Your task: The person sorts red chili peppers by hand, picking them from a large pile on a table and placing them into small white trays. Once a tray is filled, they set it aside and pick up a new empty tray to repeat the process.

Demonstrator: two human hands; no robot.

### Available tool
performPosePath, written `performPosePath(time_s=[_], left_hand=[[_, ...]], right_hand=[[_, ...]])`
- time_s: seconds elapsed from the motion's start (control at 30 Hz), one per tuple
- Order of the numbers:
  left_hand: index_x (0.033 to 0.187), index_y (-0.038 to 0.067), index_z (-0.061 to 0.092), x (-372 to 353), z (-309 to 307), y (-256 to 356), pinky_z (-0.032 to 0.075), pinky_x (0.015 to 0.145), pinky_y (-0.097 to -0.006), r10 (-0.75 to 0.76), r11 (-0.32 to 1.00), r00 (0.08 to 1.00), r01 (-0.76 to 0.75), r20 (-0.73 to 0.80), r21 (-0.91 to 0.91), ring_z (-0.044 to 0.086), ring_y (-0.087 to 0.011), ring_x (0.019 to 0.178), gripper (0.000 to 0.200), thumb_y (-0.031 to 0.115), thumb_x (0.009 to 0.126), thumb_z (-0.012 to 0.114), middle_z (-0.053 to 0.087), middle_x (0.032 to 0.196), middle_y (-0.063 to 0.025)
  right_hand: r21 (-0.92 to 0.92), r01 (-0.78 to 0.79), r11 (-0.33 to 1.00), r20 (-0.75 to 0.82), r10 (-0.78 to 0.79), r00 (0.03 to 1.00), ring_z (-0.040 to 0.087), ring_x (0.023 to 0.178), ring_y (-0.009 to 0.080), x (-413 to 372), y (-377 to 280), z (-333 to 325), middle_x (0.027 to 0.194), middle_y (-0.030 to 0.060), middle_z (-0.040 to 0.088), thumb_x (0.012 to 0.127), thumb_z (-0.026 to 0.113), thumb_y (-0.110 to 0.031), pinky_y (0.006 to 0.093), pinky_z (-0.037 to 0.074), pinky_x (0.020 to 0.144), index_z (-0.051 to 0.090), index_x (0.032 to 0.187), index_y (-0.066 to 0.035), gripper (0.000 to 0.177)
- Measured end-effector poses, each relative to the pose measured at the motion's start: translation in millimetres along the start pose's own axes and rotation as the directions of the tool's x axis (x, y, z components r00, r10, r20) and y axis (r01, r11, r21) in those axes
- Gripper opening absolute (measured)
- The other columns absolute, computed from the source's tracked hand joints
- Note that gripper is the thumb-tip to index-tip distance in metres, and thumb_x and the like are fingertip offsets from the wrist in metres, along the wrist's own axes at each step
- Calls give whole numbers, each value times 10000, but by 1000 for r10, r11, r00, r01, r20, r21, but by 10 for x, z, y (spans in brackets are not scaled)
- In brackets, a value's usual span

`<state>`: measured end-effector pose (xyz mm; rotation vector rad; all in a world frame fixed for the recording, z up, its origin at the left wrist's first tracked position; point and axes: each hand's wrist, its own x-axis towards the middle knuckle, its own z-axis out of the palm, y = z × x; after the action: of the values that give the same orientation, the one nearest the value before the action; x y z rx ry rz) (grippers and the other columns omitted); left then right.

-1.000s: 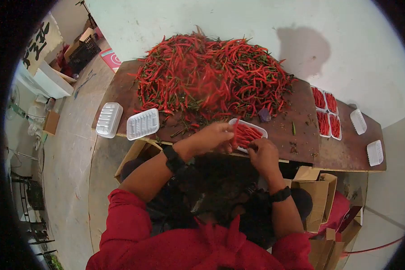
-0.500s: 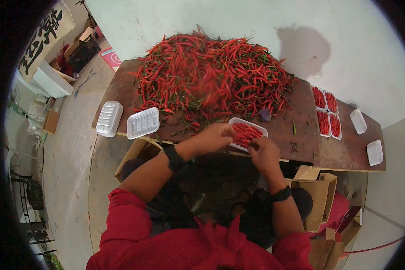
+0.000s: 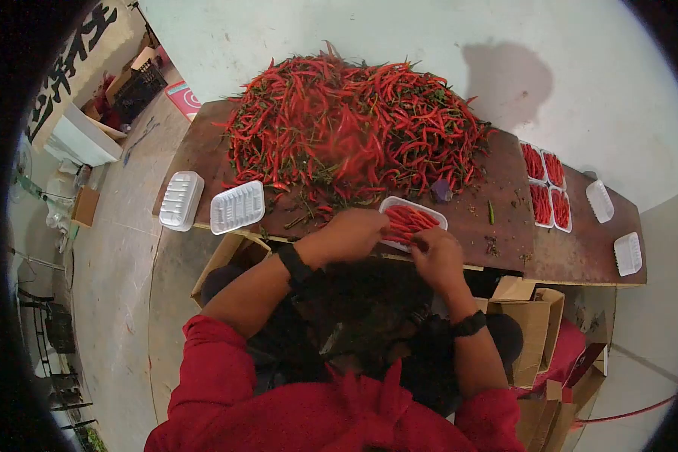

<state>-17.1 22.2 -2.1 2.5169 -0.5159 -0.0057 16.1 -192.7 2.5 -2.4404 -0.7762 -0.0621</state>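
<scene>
Tray [image 3: 441, 218] of red chillies [image 3: 411, 216] between left hand [image 3: 352, 234] and right hand [image 3: 438, 256]. Left curled, right's fingertips bunched; can't tell what either pinches. Chillies likely light, slick: grip mid-length. Tray probably flimsy: hold by rim.

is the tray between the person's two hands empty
No, red chilies lie in the white tray between the left hand and the right hand.

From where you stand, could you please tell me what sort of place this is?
Probably a small produce-packing workroom: a large heap of red chillies, four filled white plastic trays, and open brown cardboard boxes.
</scene>
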Motion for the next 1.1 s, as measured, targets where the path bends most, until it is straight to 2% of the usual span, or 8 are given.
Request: performPosePath(time_s=[0.07, 0.17, 0.5, 0.67, 0.9, 1.0, 1.07, 1.1], left_hand=[[869, 50, 582, 14, -45, 57, 460, 710, -461, -12, 1000, 1000, 12, -25, -12, 587, -374, 838, 117, 112, 777, 545, 611, 833, -170], [933, 61, 562, 32, -4, 3, 471, 733, -460, 26, 999, 999, -26, 23, 26, 581, -361, 861, 143, 115, 803, 536, 586, 875, -152], [881, 68, 544, 37, -22, 56, 468, 689, -453, 92, 995, 995, -91, -41, 32, 581, -348, 831, 117, 114, 775, 555, 573, 876, -130], [1032, 105, 568, 91, -2, 90, 502, 710, -449, 31, 983, 998, -40, 50, 181, 588, -373, 856, 232, 141, 804, 553, 565, 984, -133], [1106, 144, 563, 113, 72, 103, 501, 741, -453, 76, 989, 996, -81, 40, 122, 578, -362, 913, 302, 178, 806, 578, 565, 1050, -136], [1077, 141, 580, 149, 107, 44, 490, 767, -459, 59, 992, 997, -64, 45, 112, 571, -353, 940, 285, 173, 794, 587, 577, 1043, -135], [831, 77, 610, 165, 102, 46, 478, 705, -451, 121, 991, 990, -115, -71, 74, 586, -324, 832, 134, 187, 756, 598, 564, 888, -114], [831, 77, 610, 170, 93, 55, 478, 705, -451, 120, 991, 990, -115, -72, 73, 586, -324, 832, 134, 187, 756, 598, 564, 888, -114]], right_hand=[[11, 23, 1000, -14, -23, 1000, 606, 839, 325, 0, 3, 31, 840, 136, 633, 682, 689, -123, 408, 478, 740, 662, 857, -64, 186], [23, 67, 997, -38, -66, 997, 601, 828, 327, -1, 14, 83, 822, 127, 628, 687, 679, -116, 411, 474, 735, 660, 834, -65, 157], [19, 54, 998, -12, -53, 998, 596, 816, 319, 19, -52, 39, 808, 120, 620, 702, 662, -106, 415, 467, 730, 653, 796, -63, 104], [-11, 32, 999, 20, -31, 999, 594, 827, 326, 24, -31, 62, 819, 128, 620, 705, 660, -104, 421, 467, 739, 650, 806, -56, 113], [-9, 23, 1000, 27, -22, 999, 595, 836, 334, 20, 12, 93, 841, 136, 626, 708, 657, -103, 425, 468, 749, 647, 810, -49, 115], [-7, 19, 1000, 34, -19, 999, 597, 834, 339, 37, -10, 19, 843, 138, 628, 705, 660, -107, 425, 472, 746, 648, 813, -52, 121], [-20, 3, 1000, 45, -3, 999, 598, 833, 341, 42, -4, -10, 843, 139, 629, 703, 662, -108, 425, 474, 743, 649, 815, -54, 126], [-29, 3, 1000, 46, -2, 999, 599, 831, 342, 44, 22, -2, 841, 142, 628, 701, 664, -112, 424, 475, 739, 649, 818, -56, 131]])
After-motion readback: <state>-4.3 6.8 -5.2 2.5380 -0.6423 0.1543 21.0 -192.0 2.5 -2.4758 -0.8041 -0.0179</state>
